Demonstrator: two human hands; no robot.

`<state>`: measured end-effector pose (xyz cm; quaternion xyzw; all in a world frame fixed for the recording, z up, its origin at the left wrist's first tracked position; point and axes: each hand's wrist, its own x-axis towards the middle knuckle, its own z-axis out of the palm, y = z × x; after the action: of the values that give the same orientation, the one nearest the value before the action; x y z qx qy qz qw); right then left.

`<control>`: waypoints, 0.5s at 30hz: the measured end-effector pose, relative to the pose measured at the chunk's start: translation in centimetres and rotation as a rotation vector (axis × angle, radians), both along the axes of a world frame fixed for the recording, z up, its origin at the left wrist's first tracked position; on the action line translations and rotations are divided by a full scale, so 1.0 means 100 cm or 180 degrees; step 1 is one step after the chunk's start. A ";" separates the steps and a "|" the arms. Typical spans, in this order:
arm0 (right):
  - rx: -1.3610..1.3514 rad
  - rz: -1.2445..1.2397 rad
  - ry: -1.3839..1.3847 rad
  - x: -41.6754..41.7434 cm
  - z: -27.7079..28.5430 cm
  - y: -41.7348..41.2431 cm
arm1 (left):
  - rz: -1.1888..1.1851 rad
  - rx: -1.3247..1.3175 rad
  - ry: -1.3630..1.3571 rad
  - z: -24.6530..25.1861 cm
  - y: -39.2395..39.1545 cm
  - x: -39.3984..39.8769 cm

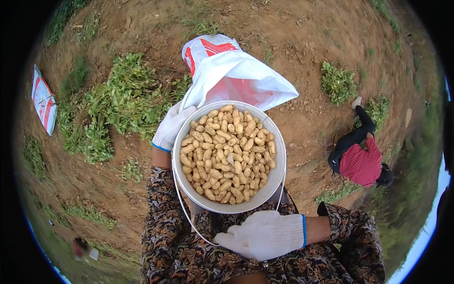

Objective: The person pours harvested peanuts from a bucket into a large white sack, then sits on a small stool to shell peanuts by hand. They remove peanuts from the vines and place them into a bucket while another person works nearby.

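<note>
A white bucket (230, 209) heaped with unshelled peanuts (227, 156) is in front of my body, its top facing up. My right hand (262, 234), in a white knit glove with a blue cuff, is closed around the bucket's thin handle (188, 216) on the near side. On the bucket's far left, my left hand (173, 125), gloved the same way, grips the mouth edge of a white and red sack (244, 69) and lies against the bucket's rim. The sack's mouth gapes just beyond the bucket, showing a pinkish inside. My left fingertips are partly hidden.
Pulled leafy plants (124, 96) lie heaped on bare soil (301, 35) at left. Another white and red sack (44, 101) is farther left. A person in a red patterned top (361, 163) is at right near more plants (338, 83).
</note>
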<state>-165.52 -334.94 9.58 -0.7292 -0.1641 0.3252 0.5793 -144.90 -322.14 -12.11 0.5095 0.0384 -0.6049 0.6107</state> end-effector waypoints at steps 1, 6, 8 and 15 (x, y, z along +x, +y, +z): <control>0.0035 0.0008 -0.0022 0.000 -0.001 0.000 | -0.0014 -0.0103 0.0070 0.003 0.001 0.002; 0.0024 0.0019 -0.0095 0.002 -0.008 0.003 | -0.1157 -0.0083 -0.0768 0.003 -0.011 0.020; 0.0056 -0.0008 -0.0108 0.005 -0.008 0.002 | -0.1703 0.0049 -0.1141 0.010 -0.015 0.025; 0.0055 -0.0810 -0.0508 0.005 -0.012 -0.016 | -0.1972 0.0508 -0.1658 0.015 -0.014 0.023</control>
<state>-165.06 -336.55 8.34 -0.7625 -0.1187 0.1888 0.6073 -142.61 -323.55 -10.61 0.6788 -0.2258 -0.6061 0.3476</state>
